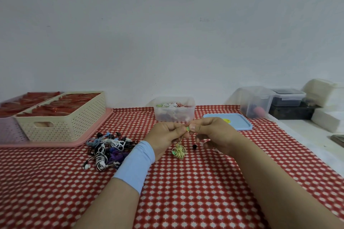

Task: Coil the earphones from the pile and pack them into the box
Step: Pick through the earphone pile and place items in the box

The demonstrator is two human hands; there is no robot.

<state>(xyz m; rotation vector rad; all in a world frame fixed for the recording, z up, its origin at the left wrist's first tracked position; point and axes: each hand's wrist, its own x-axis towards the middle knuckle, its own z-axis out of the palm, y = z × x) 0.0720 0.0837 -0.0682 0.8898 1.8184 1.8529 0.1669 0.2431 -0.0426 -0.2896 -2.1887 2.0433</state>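
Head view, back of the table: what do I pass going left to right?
From the left: cream basket of red packets → clear box holding coiled earphones → blue lid → clear tub → dark lidded box → white blocks.

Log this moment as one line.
left hand, right hand: pinch yellow earphones | pile: left of hands | box: open, behind hands

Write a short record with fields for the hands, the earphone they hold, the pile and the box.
Left hand: pinches yellow-green wired earphone, top end
Right hand: pinches the same end
Earphone: coiled cord hangs under both hands
Pile: tangled mixed-colour earphones, left of the hands
Box: clear plastic box, open, behind the hands, earphones inside
Lid: flat blue plastic lid, right of the box
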